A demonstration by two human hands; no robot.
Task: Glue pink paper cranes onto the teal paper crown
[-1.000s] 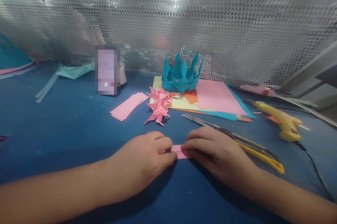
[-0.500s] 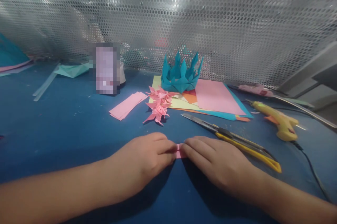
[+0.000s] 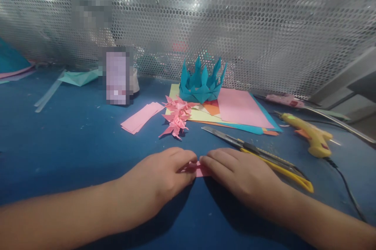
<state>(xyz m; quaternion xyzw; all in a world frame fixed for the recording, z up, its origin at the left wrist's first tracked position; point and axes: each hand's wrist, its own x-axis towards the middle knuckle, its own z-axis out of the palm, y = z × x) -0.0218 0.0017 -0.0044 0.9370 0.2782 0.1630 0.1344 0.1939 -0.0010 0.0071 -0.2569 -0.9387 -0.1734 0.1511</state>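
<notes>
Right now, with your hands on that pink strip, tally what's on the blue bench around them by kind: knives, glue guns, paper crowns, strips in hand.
utility knife: 1
glue gun: 1
teal paper crown: 1
pink strip, pinched by the left hand and pressed flat by the right hand: 1
Total: 4

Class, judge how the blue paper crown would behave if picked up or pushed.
The blue paper crown looks hollow and thin-walled, so probably very light and easily crushed. Its wide base suggests it would slide, not tip, over the smooth coloured sheets beneath it.
</notes>
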